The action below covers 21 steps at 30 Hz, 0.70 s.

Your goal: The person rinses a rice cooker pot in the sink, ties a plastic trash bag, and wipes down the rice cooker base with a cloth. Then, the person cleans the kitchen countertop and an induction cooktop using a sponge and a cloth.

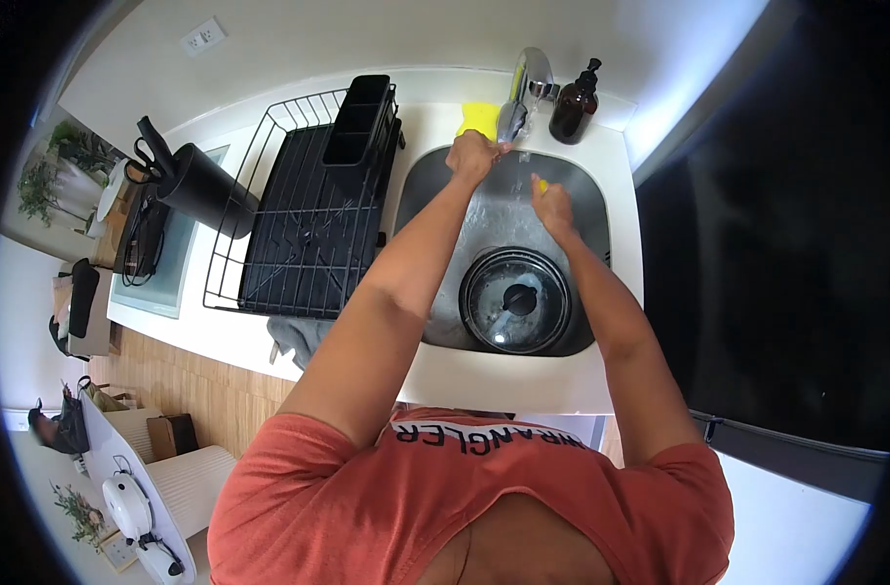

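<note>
Beside the running faucet (pixel 535 70), my left hand (pixel 472 159) is closed, its fingertips at a shiny metal shape (pixel 510 122); what it grips is not clear. A yellow cloth or sponge (pixel 478 119) shows just behind that hand at the sink's back edge. Over the right part of the sink (pixel 435 180), my right hand (pixel 553 208) is closed on a small yellow piece (pixel 543 185), mostly hidden by the fingers. Below the hands, a round pot with a glass lid (pixel 498 310) and black knob sits in the basin.
A brown pump bottle (pixel 574 105) stands right of the faucet. Left of the sink is a black dish rack (pixel 294 219) with a utensil holder (pixel 357 122). Farther left, a black container (pixel 206 185) leans beside scissors. A gray cloth (pixel 299 336) hangs at the counter's front edge.
</note>
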Each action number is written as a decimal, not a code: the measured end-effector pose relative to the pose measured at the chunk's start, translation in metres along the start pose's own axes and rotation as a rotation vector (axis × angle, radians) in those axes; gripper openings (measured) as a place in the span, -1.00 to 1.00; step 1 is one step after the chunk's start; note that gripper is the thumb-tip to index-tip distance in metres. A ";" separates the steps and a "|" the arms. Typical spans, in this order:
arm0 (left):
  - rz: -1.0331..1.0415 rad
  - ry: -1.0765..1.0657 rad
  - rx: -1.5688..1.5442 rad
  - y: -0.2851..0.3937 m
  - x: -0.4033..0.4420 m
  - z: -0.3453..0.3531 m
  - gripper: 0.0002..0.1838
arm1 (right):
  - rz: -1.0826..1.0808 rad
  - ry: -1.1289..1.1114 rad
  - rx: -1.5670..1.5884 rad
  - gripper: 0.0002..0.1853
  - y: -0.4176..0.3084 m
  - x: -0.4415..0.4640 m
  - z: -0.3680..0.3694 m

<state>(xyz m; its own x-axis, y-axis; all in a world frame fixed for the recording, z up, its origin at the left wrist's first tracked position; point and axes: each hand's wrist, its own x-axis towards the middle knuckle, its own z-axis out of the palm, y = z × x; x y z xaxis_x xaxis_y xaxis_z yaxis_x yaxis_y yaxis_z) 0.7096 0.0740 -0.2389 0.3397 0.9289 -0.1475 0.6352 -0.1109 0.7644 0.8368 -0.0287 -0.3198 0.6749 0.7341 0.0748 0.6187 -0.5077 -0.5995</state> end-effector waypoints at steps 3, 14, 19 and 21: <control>0.182 0.112 0.287 -0.016 -0.018 0.004 -0.46 | 0.009 0.039 -0.063 -0.44 -0.001 -0.007 -0.010; 0.776 -0.496 0.583 -0.075 -0.217 -0.021 -0.36 | -0.205 -0.020 -0.633 -0.64 -0.016 -0.080 -0.048; 0.848 -0.649 0.363 -0.113 -0.310 -0.159 -0.34 | -0.285 0.515 -0.553 -0.59 -0.040 -0.094 -0.093; 0.964 -0.468 0.067 -0.144 -0.334 -0.219 -0.38 | -0.494 0.770 -0.270 -0.69 -0.094 -0.141 -0.130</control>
<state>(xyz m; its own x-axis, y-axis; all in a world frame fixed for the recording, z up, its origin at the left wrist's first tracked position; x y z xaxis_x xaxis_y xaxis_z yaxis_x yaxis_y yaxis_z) 0.3532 -0.1425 -0.1621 0.9410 0.2129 0.2630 -0.0112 -0.7572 0.6531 0.7361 -0.1429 -0.1709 0.3324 0.4439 0.8321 0.9117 -0.3770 -0.1631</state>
